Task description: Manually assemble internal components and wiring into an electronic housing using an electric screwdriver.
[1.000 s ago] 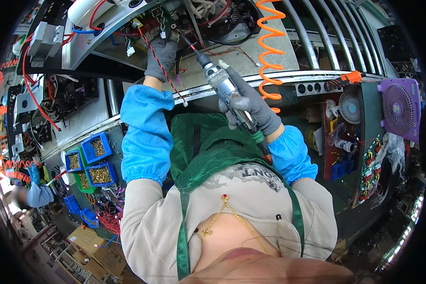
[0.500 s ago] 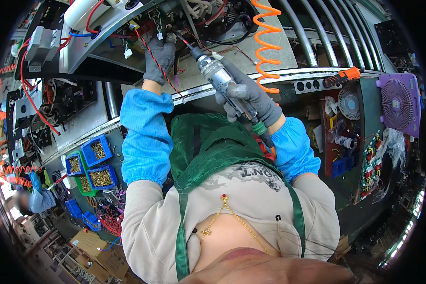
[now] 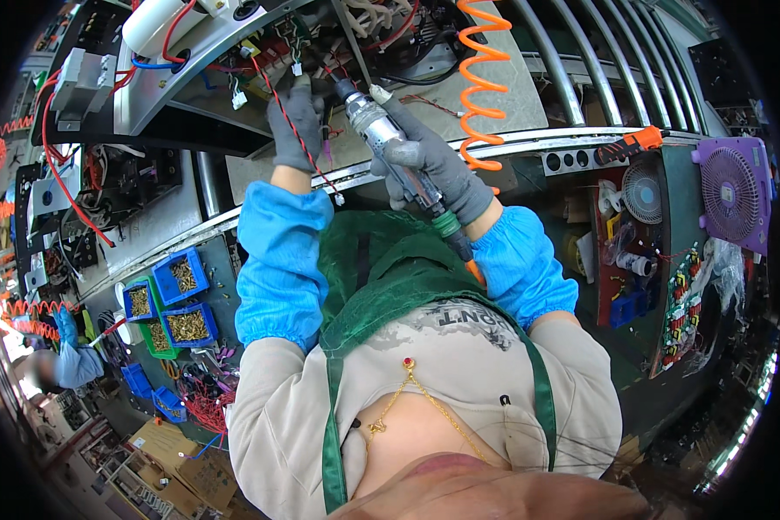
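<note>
My right hand, in a grey glove, is wrapped round a silver air screwdriver with a green ring near its rear end. Its bit points up and left into the open front of a metal cabinet full of wiring. Left of the bit, my gloved left hand is at the cabinet's lower edge with its fingers bent together; what they hold, if anything, is hidden. A twisted red and black wire hangs across that hand. White plug connectors dangle from wires beside it.
A coiled orange air hose hangs right of the screwdriver, before metal rollers. Blue and green bins of brass fasteners are at left. An orange-handled tool and a purple fan are at right.
My left hand has drawn back slightly from the cabinet, toward me. My right hand has shifted a little left and forward with the screwdriver.
</note>
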Available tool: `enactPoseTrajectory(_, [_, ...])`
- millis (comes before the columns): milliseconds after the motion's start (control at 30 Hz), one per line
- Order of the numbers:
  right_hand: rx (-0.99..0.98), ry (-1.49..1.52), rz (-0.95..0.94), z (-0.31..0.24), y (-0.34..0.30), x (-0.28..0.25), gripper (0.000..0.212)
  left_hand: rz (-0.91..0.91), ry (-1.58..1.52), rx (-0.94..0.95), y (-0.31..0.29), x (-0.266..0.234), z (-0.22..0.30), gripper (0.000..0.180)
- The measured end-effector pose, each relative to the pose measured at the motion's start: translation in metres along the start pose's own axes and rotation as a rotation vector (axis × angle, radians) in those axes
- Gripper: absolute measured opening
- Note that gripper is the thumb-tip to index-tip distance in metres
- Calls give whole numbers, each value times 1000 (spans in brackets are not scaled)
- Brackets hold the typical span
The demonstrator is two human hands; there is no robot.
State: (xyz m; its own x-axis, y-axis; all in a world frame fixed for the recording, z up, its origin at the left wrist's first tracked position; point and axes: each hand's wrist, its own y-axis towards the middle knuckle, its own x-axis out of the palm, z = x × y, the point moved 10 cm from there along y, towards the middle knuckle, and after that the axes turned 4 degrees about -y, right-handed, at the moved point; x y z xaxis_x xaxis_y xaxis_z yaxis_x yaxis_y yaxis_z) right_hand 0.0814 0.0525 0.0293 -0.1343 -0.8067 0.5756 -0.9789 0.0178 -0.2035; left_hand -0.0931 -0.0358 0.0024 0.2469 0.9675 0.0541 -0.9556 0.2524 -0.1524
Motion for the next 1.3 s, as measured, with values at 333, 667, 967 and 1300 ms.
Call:
enactPoseTrajectory(333, [-231, -906, 154, -12, 7, -17, 76, -214, -197, -325, 4, 25, -25, 28])
enactPoseTrajectory(667, [-187, -747, 185, 20, 16, -11, 82, -254, -238, -406, 5, 20, -23, 30])
enactPoseTrajectory(967, [-249, -911, 297, 27, 16, -6, 85, -123, 14, -391, 15, -2, -35, 29])
enactPoseTrajectory(1300, [-44, -23, 45, 31, 15, 19, 83, -184, 265, 203, 51, -27, -40, 14])
